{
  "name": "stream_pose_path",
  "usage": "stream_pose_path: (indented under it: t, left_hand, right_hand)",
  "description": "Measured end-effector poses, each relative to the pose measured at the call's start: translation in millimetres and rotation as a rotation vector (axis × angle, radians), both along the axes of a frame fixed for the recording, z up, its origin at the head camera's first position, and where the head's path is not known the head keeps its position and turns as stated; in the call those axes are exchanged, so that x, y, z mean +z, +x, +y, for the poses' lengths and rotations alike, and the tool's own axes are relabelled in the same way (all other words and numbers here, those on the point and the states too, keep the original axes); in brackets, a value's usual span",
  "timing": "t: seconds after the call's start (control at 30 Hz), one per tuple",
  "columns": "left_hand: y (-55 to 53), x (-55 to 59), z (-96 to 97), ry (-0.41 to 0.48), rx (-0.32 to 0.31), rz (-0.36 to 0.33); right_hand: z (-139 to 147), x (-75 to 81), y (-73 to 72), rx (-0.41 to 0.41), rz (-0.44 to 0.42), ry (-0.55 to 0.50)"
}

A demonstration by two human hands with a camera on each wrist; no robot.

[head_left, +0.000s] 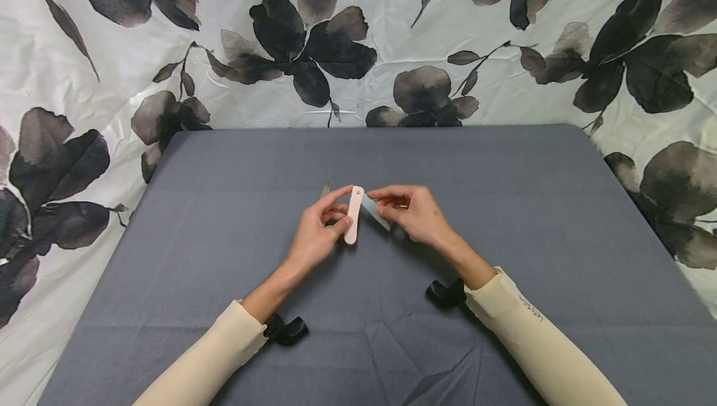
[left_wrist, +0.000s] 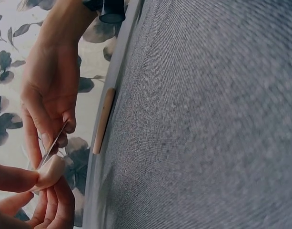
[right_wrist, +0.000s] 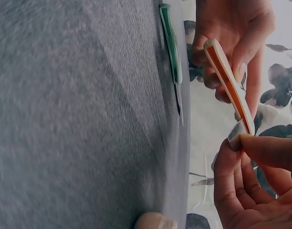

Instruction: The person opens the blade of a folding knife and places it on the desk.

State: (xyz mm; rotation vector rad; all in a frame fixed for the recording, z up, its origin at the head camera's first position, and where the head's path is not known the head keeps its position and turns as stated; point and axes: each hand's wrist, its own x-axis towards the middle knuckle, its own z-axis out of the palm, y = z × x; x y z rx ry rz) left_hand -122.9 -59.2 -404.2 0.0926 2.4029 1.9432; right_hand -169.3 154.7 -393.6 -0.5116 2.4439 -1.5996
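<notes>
A folding knife [head_left: 355, 210] with a pale pink handle is raised above the grey table, its blade [head_left: 374, 211] swung partway out. My left hand [head_left: 316, 235] grips the handle between thumb and fingers. On the other side, my right hand [head_left: 419, 214] pinches the blade between thumb and forefinger. In the right wrist view the handle [right_wrist: 229, 86] shows an orange-toned slot along its inner edge. Behind my left hand the tip of a grey blade [head_left: 326, 189] shows; the rest of it is hidden there.
A green-and-white handled knife [right_wrist: 172, 45] lies on the table in the right wrist view. In the left wrist view, a slim tan object [left_wrist: 104, 121] lies near the table's edge. A pale rounded thing [right_wrist: 155, 221] is cut off below. Floral cloth [head_left: 336, 101] hangs behind the table [head_left: 224, 169].
</notes>
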Motion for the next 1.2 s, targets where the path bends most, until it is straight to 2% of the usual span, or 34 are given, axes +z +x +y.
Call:
stream_pose_path:
  t: [0.3,0.67,1.0,1.2]
  left_hand:
    - [1.6,-2.5,-3.2,-0.062,-0.031,0.001]
    - [5.6,-5.2,-2.8,-0.141,-0.058,0.026]
    - [6.2,-5.2,-5.2,-0.203,-0.068,0.012]
    - [4.5,-2.2,-9.7,-0.255,-0.1,-0.007]
  right_hand:
    - [7,0.4,-0.1,0.048,0.015,0.022]
    - [11,-4.0,-0.7,0.079,0.141,0.115]
    - [13,-2.9,-1.9,0.1,0.106,0.141]
    - [15,-0.1,-3.4,0.125,0.111,0.158]
